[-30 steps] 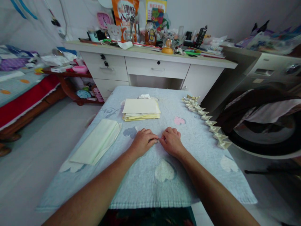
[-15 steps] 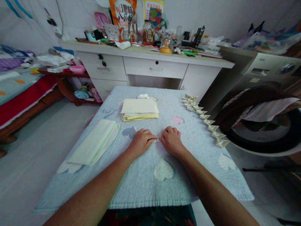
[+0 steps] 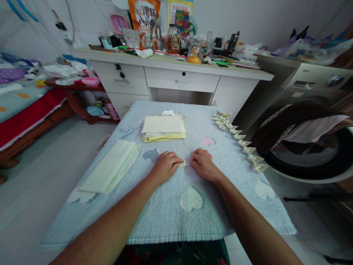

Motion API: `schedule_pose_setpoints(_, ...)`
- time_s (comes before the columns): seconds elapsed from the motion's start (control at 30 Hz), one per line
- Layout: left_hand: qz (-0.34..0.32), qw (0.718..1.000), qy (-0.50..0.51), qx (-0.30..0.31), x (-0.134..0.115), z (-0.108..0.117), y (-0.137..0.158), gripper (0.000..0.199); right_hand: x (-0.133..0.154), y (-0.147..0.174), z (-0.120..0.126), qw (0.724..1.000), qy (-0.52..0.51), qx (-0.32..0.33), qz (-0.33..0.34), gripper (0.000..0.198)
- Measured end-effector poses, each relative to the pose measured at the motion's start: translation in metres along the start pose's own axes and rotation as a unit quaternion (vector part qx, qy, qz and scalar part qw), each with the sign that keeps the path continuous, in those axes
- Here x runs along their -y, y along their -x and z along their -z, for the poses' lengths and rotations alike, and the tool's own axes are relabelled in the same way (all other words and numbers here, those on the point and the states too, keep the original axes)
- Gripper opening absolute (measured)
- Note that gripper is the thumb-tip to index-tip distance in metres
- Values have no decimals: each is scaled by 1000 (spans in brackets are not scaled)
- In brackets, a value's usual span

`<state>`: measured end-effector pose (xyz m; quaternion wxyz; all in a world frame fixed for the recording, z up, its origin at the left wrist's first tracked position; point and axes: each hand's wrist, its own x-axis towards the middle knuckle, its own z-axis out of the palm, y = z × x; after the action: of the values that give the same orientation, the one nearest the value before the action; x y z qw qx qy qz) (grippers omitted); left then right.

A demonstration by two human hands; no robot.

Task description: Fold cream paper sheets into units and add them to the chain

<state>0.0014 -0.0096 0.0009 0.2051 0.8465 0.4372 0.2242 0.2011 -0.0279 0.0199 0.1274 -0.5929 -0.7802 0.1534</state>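
A small strip of folded pale paper (image 3: 184, 164) lies on the cloth between my two hands. My left hand (image 3: 166, 166) pinches its left end between thumb and fingers. At its right tip, my right hand (image 3: 203, 164) rests on the cloth with curled fingers; what they hold, if anything, is hidden. Behind my hands sits a stack of cream and yellow paper sheets (image 3: 164, 125). Left of my left arm lies a pile of folded pale green paper (image 3: 111, 167). Along the right side runs a row of several pointed folded paper pieces (image 3: 249, 150).
The table wears a pale blue cloth (image 3: 162, 221) with heart patterns. A white desk (image 3: 182, 79) crowded with jars and bags stands behind it. To the right is a washing machine (image 3: 303, 84), its door ring near the table. A bed (image 3: 30, 106) is at left.
My right hand has slid slightly right, away from my left hand, so more of the folded paper shows between them. My left hand keeps its pinch.
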Motion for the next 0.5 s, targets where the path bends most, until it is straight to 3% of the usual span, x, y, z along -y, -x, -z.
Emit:
schedule_pose_setpoints(0.27,-3,1000,-4,-1,0,-1,1,23,7,-1,-8,998,52,-18,-19,15)
schedule_pose_setpoints(0.5,6,1000,-15,-12,1,-3,2,22,20,2,-13,996,72,-53,-7,31)
